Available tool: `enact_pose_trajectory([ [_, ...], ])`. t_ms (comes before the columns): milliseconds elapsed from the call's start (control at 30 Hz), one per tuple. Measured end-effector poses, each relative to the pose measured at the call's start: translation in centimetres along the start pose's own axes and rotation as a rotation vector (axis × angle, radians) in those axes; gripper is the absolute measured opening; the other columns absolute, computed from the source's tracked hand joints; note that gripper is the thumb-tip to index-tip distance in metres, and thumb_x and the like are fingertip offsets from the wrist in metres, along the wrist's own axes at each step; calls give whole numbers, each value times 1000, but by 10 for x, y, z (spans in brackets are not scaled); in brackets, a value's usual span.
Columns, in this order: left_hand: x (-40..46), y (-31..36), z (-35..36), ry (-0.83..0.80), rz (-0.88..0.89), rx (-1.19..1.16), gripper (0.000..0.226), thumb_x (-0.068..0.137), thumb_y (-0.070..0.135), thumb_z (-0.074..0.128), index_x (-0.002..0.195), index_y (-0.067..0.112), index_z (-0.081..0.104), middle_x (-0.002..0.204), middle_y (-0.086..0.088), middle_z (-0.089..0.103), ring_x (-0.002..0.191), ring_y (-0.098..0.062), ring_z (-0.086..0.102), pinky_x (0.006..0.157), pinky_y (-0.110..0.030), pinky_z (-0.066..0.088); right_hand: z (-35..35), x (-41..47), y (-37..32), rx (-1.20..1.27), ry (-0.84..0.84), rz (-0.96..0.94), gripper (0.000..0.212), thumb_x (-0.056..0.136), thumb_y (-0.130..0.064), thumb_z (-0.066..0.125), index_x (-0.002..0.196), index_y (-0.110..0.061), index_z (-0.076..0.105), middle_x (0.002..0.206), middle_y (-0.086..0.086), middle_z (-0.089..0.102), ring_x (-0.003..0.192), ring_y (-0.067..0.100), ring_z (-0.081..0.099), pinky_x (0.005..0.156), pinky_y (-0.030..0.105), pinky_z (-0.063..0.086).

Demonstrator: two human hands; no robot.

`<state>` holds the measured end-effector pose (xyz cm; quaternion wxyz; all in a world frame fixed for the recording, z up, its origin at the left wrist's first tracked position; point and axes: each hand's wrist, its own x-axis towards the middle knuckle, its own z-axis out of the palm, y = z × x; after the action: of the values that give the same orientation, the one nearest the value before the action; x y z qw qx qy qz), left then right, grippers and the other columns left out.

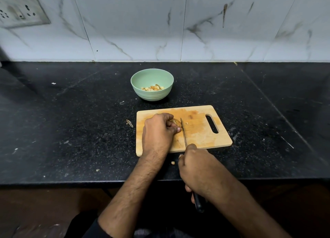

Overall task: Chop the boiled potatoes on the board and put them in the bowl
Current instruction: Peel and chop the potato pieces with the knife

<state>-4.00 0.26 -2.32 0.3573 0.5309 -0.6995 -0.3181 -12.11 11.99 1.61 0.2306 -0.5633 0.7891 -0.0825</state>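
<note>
You are partway through the job. The green bowl (pixel 152 84), above the centre of the frame, already holds a small heap of chopped potato pieces (pixel 152 88) at its bottom, so at least one batch is cut and moved. What is left, as far as you can see, is the potato (pixel 177 122) on the wooden board (pixel 196 130) at mid-frame: your left hand (pixel 158 130) covers most of it, fingers curled over it and pinning it down, with only its right end showing. Your right hand (pixel 198 175), lower right of centre, has its fingers wrapped tight round the black handle of the knife (pixel 184 132), and the blade stands against the potato's exposed end, so my guess is that a cut is in progress. One tiny crumb lies on the board just right of the blade.

The dark speckled worktop (pixel 80 130) carries the board and the bowl, which stand apart. A strip of peel (pixel 129 123) lies just left of the board, and a stray potato bit (pixel 172 162) sits below its near edge; both may want gathering. Behind runs a white marble-patterned tiled wall (pixel 178 23), with a switch-and-socket plate (pixel 19 8) at the upper left of the frame.
</note>
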Motion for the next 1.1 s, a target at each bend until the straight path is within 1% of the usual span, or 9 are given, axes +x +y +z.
enact_pose_trajectory([
  [100,0,0,1,-9,-22,-10,45,78,19,86,121,19,70,75,15,74,83,0,69,90,-33,56,3,-2,-4,-19,27,3,24,103,-31,44,112,-9,48,87,1,48,89,25,62,66,29,42],
  [267,0,1,0,-11,-42,-21,44,79,18,85,120,18,70,73,15,73,79,4,68,88,-31,56,8,-2,-8,-53,65,34,15,103,-28,46,101,-14,40,89,4,54,76,21,48,65,30,39],
  [433,1,-3,-1,-49,-6,-50,61,72,24,90,128,16,66,82,10,71,80,-7,68,85,-29,57,-14,2,3,-43,10,49,24,106,-36,36,105,-14,44,85,4,63,68,21,65,53,32,56],
  [533,2,-4,-3,-16,63,41,67,71,31,90,133,22,63,104,8,64,86,-6,60,86,-23,53,-30,7,14,-102,78,9,33,106,-45,30,115,-19,48,86,4,64,77,25,68,72,41,60],
  [667,1,0,-3,-33,115,91,58,79,30,85,132,22,64,113,6,64,93,-5,60,92,-20,49,-35,20,24,-88,77,-35,34,105,-49,31,117,-26,53,82,-2,61,71,20,62,71,38,58],
  [767,0,0,-2,-30,124,121,50,82,28,82,129,20,66,113,4,68,99,-8,63,98,-26,51,-33,25,28,-92,79,-58,34,106,-48,31,115,-25,54,83,-2,61,67,18,60,68,35,56],
  [867,0,-1,-1,-23,119,118,47,82,27,82,127,20,68,110,5,70,95,-8,64,95,-27,53,-30,25,29,-88,74,-61,34,105,-48,32,113,-24,54,86,1,63,67,19,61,66,33,54],
  [1033,-2,-2,-2,-11,84,72,45,84,26,81,127,24,66,100,15,69,82,6,58,76,-3,43,-28,25,28,-117,80,-68,36,105,-48,32,112,-21,54,87,3,63,72,21,63,68,32,52],
  [1100,-3,-1,-3,-10,86,77,39,85,25,79,122,24,68,98,15,68,82,6,59,76,-3,44,-27,25,27,-131,84,-67,37,105,-48,32,112,-20,54,88,3,63,74,21,62,67,32,49],
])
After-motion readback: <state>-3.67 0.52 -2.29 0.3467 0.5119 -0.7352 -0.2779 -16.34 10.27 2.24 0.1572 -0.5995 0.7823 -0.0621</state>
